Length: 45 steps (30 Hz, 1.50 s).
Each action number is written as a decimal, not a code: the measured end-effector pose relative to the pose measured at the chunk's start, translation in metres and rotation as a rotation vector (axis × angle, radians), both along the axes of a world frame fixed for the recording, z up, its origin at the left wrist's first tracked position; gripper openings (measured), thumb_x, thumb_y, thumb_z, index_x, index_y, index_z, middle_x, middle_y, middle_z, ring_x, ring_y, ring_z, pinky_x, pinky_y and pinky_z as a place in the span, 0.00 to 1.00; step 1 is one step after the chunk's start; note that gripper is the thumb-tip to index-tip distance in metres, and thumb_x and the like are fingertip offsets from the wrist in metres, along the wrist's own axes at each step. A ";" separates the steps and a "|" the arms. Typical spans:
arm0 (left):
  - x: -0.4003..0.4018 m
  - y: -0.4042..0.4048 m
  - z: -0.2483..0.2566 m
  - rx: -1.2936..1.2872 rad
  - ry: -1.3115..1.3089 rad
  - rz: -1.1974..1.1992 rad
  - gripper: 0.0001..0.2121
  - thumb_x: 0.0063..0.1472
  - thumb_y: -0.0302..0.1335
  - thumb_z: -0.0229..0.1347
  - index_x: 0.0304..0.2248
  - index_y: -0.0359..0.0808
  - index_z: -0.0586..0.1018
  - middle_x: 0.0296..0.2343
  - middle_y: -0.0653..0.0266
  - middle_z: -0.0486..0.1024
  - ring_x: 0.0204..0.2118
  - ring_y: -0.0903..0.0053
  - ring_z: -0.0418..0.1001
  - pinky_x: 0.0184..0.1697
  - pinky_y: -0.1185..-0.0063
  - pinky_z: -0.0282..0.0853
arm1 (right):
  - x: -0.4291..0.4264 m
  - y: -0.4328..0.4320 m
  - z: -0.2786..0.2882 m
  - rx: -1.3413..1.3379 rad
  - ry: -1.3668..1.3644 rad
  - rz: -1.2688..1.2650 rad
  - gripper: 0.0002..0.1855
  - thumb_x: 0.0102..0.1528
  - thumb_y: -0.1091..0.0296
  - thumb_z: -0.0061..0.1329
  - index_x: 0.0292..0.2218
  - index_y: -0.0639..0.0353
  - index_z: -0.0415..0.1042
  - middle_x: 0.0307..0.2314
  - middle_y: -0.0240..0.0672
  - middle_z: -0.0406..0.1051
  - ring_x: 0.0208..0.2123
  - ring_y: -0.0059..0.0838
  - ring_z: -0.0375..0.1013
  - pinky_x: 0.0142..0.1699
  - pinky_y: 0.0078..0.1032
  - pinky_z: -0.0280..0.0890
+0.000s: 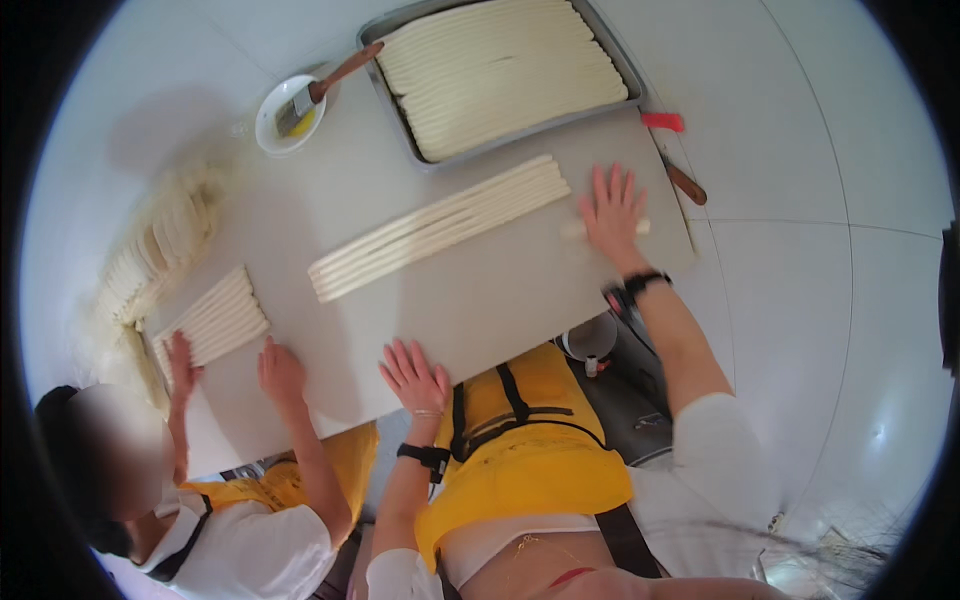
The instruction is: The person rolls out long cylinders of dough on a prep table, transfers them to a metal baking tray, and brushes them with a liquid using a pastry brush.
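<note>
My right hand [611, 217] lies flat with spread fingers over a short dough rope [643, 226], near the right side of the pale work board [487, 300]. Both ends of the rope show past the hand; its middle is hidden under the palm. My left hand [416, 381] rests palm down at the front edge of the board, holding nothing, its fingers slightly apart. Between and beyond my hands, several long dough ropes [439, 229] lie side by side in a slanted band. A metal tray [525, 137] filled with rows of dough ropes [502, 75] stands at the far side.
A white bowl [264, 124] with yellow liquid holds a wooden-handled brush [341, 73]. A red object [664, 121] and a wooden-handled tool [688, 185] lie at the right edge. On the left, a co-worker's hands [281, 373] are beside shorter dough ropes [225, 319] and floured dough pieces [165, 232].
</note>
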<state>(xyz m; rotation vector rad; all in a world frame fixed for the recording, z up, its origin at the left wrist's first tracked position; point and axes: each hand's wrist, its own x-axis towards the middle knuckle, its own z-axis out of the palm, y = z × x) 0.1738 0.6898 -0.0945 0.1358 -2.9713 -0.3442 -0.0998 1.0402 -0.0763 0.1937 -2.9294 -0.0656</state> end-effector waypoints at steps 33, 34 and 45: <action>-0.005 0.015 0.000 0.060 -0.166 -0.335 0.37 0.55 0.48 0.51 0.57 0.28 0.61 0.60 0.45 0.52 0.63 0.49 0.47 0.62 0.48 0.40 | 0.220 -0.143 0.001 -0.401 -0.356 0.666 0.33 0.52 0.55 0.49 0.57 0.53 0.61 0.58 0.50 0.54 0.59 0.53 0.53 0.62 0.50 0.46; -0.004 0.015 0.003 0.015 -0.202 -0.265 0.38 0.55 0.49 0.51 0.58 0.29 0.61 0.60 0.44 0.51 0.64 0.48 0.46 0.62 0.48 0.39 | 0.229 -0.139 0.003 -0.299 -0.363 0.639 0.35 0.52 0.52 0.49 0.58 0.54 0.60 0.59 0.50 0.52 0.60 0.56 0.51 0.61 0.51 0.47; 0.002 -0.044 0.009 0.096 -0.258 -0.335 0.33 0.59 0.46 0.50 0.61 0.41 0.59 0.60 0.42 0.49 0.64 0.49 0.45 0.64 0.58 0.42 | 0.188 -0.093 -0.012 -0.185 -0.357 0.640 0.41 0.51 0.50 0.51 0.61 0.54 0.53 0.60 0.57 0.46 0.61 0.63 0.46 0.62 0.53 0.44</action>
